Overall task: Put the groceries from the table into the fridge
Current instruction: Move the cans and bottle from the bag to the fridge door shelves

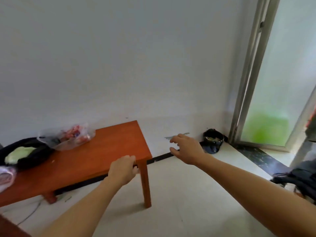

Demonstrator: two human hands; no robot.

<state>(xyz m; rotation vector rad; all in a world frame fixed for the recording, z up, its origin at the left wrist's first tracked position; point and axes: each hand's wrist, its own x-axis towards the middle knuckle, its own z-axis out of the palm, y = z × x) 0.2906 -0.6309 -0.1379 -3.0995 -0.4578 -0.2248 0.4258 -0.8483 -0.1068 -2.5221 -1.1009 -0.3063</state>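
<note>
Smooth wood, crinkled plastic, matt paint
The bench (pixel 111 147) was orange-brown wood with a smooth, low sheen; the clear bag (pixel 68 136) was thin, crinkled, glossy plastic, the black bag (pixel 34 156) a duller plastic. The wall (pixel 119 57) looked matt, the floor (pixel 188 202) pale and softly shiny, the door frame (pixel 248 82) bare metal, its pane (pixel 282 82) frosted

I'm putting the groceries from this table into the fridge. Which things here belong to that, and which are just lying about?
For the job:
clear plastic bag of red-and-white packets
black bag holding something pale green
pinkish plastic bag at left edge
orange-brown wooden table

Lying about:
black and dark-blue object in the floor corner
dark bundle at right edge
frosted glass door
</note>
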